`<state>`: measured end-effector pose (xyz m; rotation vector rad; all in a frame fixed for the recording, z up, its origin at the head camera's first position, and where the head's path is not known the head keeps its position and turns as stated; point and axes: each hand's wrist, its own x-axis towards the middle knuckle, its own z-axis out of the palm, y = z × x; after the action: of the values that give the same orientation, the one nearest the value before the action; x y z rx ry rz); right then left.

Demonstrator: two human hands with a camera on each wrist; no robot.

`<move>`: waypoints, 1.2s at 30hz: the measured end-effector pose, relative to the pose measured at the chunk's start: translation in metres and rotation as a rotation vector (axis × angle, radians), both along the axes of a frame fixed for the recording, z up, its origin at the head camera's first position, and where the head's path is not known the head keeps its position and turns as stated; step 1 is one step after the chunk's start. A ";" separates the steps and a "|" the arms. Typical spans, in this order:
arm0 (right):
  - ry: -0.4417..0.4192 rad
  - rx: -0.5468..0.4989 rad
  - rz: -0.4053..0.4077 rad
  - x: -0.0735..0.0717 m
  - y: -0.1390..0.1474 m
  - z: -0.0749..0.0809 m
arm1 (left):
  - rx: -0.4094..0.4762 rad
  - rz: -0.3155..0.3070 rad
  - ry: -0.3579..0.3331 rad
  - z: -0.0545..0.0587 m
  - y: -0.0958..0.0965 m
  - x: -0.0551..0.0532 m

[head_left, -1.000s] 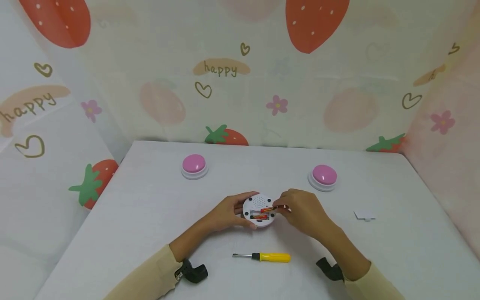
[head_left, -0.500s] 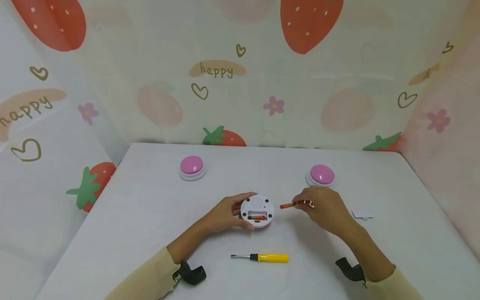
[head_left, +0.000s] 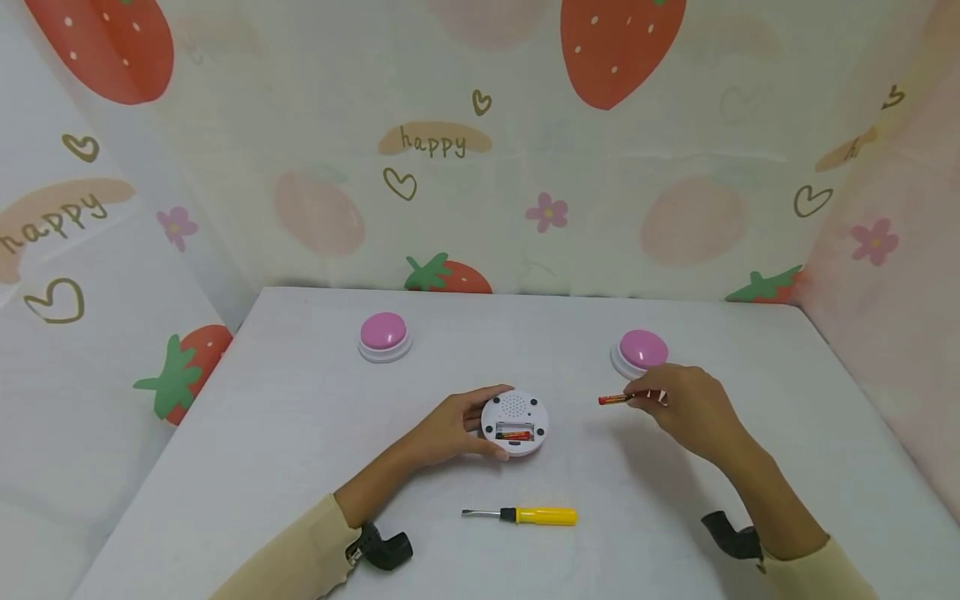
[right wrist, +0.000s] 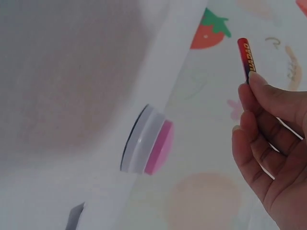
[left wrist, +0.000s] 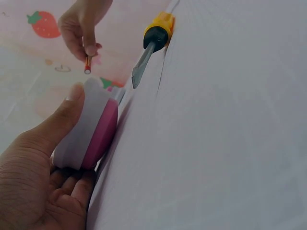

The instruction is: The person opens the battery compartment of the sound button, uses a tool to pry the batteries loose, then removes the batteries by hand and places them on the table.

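Observation:
A round white push button (head_left: 515, 405) lies upside down, its pink dome against the table in the left wrist view. My left hand (head_left: 448, 430) grips it from the side, thumb at the near rim and fingers round the far side. Its battery compartment is uncovered, and one red-and-orange battery (head_left: 513, 435) lies in the lower part of the slot. To the right and above the table, my right hand (head_left: 693, 408) pinches another such battery (right wrist: 245, 58) between thumb and fingers, one end sticking out.
Two more pink-domed buttons stand upright at the back, one left (head_left: 384, 333) and one right (head_left: 642, 350), close behind my right hand. A flat screwdriver with a yellow handle (head_left: 547, 517) lies in front of the held button. Patterned cloth walls (head_left: 480, 208) border the table.
My right hand has drawn the battery out of the compartment and carried it to the right. It now hides the small white piece on the table. My left hand keeps its grip.

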<state>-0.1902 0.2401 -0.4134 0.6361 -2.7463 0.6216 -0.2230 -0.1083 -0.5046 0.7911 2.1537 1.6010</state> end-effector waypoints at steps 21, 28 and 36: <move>-0.115 0.014 -0.045 -0.019 0.027 -0.011 | 0.005 -0.002 0.013 -0.004 0.000 -0.002; -0.180 0.025 -0.071 -0.024 0.028 -0.013 | 0.022 -0.007 -0.003 -0.004 0.000 -0.003; -0.203 0.048 -0.090 -0.027 0.030 -0.021 | 0.015 -0.005 -0.010 -0.003 0.000 -0.003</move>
<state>-0.2172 0.2697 -0.4340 0.4801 -2.9668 0.6334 -0.2259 -0.1083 -0.5080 0.7906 2.1331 1.6166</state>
